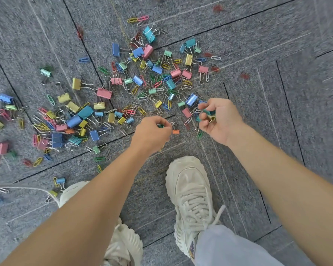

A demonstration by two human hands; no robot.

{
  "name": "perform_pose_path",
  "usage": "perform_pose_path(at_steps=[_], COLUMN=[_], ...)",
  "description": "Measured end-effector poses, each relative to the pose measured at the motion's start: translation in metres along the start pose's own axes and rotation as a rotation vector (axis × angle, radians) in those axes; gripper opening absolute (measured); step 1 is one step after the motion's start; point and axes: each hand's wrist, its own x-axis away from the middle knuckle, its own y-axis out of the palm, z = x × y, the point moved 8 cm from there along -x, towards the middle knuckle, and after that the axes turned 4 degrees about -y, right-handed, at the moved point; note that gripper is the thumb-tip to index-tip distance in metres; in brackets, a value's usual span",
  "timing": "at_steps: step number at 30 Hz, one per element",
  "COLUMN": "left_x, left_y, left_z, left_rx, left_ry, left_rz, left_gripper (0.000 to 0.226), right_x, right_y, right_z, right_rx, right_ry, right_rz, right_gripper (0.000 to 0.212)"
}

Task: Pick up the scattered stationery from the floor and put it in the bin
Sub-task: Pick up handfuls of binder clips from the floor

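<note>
Several coloured binder clips and paper clips (135,87) lie scattered over the grey carpet floor (267,93), thickest at the centre and left. My left hand (152,134) hovers low over the near edge of the pile, fingers closed around a small green clip. Just right of it lies a small orange binder clip (175,131). My right hand (220,120) is curled around a handful of clips, teal and yellow ones showing between the fingers. No bin is in view.
My two cream sneakers (190,198) stand on the carpet just below the hands. A white cord (27,189) runs along the floor at lower left. A few stray clips (60,181) lie near the left shoe.
</note>
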Motion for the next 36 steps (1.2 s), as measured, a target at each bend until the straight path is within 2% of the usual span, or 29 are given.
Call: perform_pose_path(at_steps=[1, 5, 8, 12, 15, 20, 25, 28, 31, 34, 36], left_x=[-0.002, -0.006, -0.005, 0.000, 0.003, 0.001, 0.000, 0.006, 0.014, 0.019, 0.018], left_y=[0.001, 0.001, 0.000, 0.004, 0.007, 0.008, 0.017, 0.024, 0.034, 0.038, 0.036], left_z=[-0.003, -0.006, -0.001, 0.009, 0.009, 0.001, -0.006, -0.018, -0.023, -0.016, -0.009], left_rx=[-0.053, -0.169, -0.311, -0.482, -0.485, -0.363, -0.245, 0.187, 0.589, 0.714, 0.726], left_ry=[-0.010, -0.053, -0.097, -0.101, -0.105, -0.111, -0.071, -0.109, -0.219, -0.261, -0.242], left_rz=[0.023, 0.152, 0.232, 0.280, 0.261, 0.239, 0.189, 0.089, -0.034, -0.096, -0.110], left_gripper=[0.003, 0.032, 0.042, 0.041, 0.035, 0.018, 0.014, 0.013, 0.007, 0.008, 0.010], right_x=[0.000, 0.001, -0.002, -0.009, -0.014, -0.017, -0.009, -0.004, -0.002, 0.003, 0.007], right_y=[-0.001, 0.005, 0.010, 0.015, 0.012, 0.010, 0.021, 0.020, 0.009, -0.014, -0.031], right_z=[0.001, -0.001, 0.000, -0.012, -0.015, -0.015, -0.012, -0.010, -0.005, -0.003, 0.002], right_rx=[0.101, 0.340, 0.495, 0.980, 1.153, 1.178, 1.312, 1.304, 1.157, 0.968, 0.672], right_ry=[-0.010, -0.072, -0.096, -0.297, -0.329, -0.336, -0.374, -0.407, -0.416, -0.382, -0.257], right_rz=[0.035, 0.124, 0.148, 0.178, 0.257, 0.301, 0.254, 0.231, 0.096, 0.005, -0.032], right_gripper=[0.014, 0.014, 0.017, 0.048, 0.052, 0.049, 0.033, 0.034, 0.028, 0.023, 0.013])
